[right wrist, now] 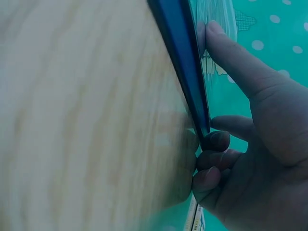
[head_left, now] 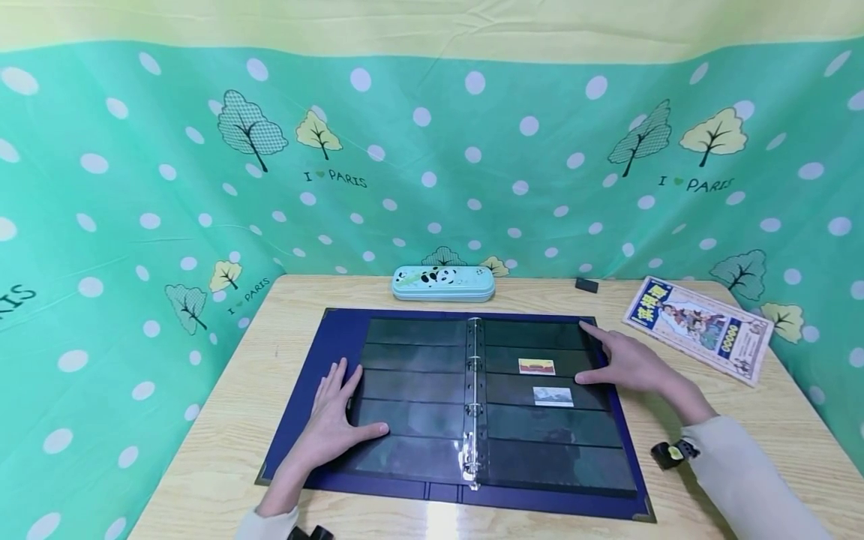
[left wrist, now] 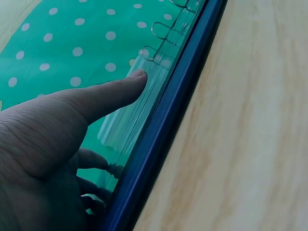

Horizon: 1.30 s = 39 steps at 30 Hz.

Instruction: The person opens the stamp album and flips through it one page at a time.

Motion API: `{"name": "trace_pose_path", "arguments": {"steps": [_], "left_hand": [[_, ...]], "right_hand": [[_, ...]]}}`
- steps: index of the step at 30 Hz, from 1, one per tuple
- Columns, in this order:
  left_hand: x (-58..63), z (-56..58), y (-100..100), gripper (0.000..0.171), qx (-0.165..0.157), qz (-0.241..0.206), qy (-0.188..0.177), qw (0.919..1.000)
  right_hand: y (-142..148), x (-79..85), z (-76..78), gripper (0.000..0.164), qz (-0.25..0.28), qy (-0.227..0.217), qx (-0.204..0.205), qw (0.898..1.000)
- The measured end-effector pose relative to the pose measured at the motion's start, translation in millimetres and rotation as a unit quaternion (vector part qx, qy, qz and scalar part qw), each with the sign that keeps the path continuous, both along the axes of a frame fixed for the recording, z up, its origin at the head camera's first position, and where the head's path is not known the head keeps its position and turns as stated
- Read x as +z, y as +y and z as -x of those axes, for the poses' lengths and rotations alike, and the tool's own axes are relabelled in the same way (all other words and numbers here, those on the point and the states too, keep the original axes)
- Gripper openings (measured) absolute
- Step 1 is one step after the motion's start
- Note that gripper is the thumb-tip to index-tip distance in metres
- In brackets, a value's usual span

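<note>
A dark blue stamp album (head_left: 445, 491) lies spread on the table, its black pocket pages on metal rings (head_left: 475, 409). Two stamps sit in the right-hand page: a red and yellow one (head_left: 536, 367) and a grey one (head_left: 553, 397) just below. My left hand (head_left: 329, 431) rests at the left page's outer edge, fingers spread and thumb reaching over the page. On the other side, my right hand (head_left: 631, 362) touches the right page's outer edge, thumb on the page and index finger stretched to its top corner. Its remaining fingers bend beside the cover in the right wrist view.
A light blue panda pencil case (head_left: 443, 283) stands behind the album. To its right lie a small black object (head_left: 586, 285) and an illustrated printed booklet (head_left: 698, 326). Green polka-dot cloth (head_left: 432, 180) hangs around the wooden table's back and sides.
</note>
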<state>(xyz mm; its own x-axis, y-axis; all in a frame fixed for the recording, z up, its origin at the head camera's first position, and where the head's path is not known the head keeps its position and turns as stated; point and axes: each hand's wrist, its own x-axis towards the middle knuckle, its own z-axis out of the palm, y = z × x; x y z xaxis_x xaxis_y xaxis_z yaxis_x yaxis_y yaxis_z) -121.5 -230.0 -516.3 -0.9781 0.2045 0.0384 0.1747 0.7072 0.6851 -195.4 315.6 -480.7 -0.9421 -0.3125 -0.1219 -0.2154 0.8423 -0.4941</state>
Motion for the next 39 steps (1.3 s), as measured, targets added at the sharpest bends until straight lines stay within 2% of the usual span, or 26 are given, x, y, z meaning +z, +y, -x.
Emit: {"name": "trace_pose_path", "arguments": {"steps": [6, 11, 16, 18, 25, 30, 35, 39], "left_hand": [[6.8, -1.4, 2.3, 0.128, 0.002, 0.01, -0.01, 0.9999], [6.9, -3.1, 2.1, 0.128, 0.004, 0.002, -0.008, 1.0], [6.0, -2.0, 1.2, 0.128, 0.004, 0.012, -0.019, 0.9997], [4.1, -1.4, 1.0, 0.127, 0.002, 0.014, -0.012, 0.9998], [6.6, -1.6, 2.6, 0.129, 0.005, 0.012, -0.016, 0.9998], [7.1, -2.9, 3.4, 0.129, 0.01, 0.01, -0.015, 0.9998], [7.6, -1.7, 3.3, 0.129, 0.008, 0.025, -0.025, 0.9993], [7.4, -0.5, 2.9, 0.129, 0.009, 0.036, -0.033, 0.9988]], "right_hand": [[1.0, 0.6, 3.6, 0.125, -0.002, -0.023, -0.007, 1.0], [0.9, 0.0, 5.7, 0.129, 0.007, -0.046, -0.012, 0.999], [1.5, 0.4, 6.5, 0.129, 0.005, -0.051, -0.014, 0.999], [1.1, 2.0, 6.2, 0.128, 0.004, -0.052, -0.014, 0.999], [-3.7, 7.3, 1.8, 0.115, -0.016, -0.02, -0.006, 1.0], [-4.8, 5.0, -3.8, 0.103, 0.02, -0.01, -0.002, 1.0], [-5.7, 0.3, -13.8, 0.092, 0.03, 0.026, 0.0, 0.999], [-7.5, -1.9, -22.7, 0.096, 0.032, 0.058, -0.007, 0.998]]}}
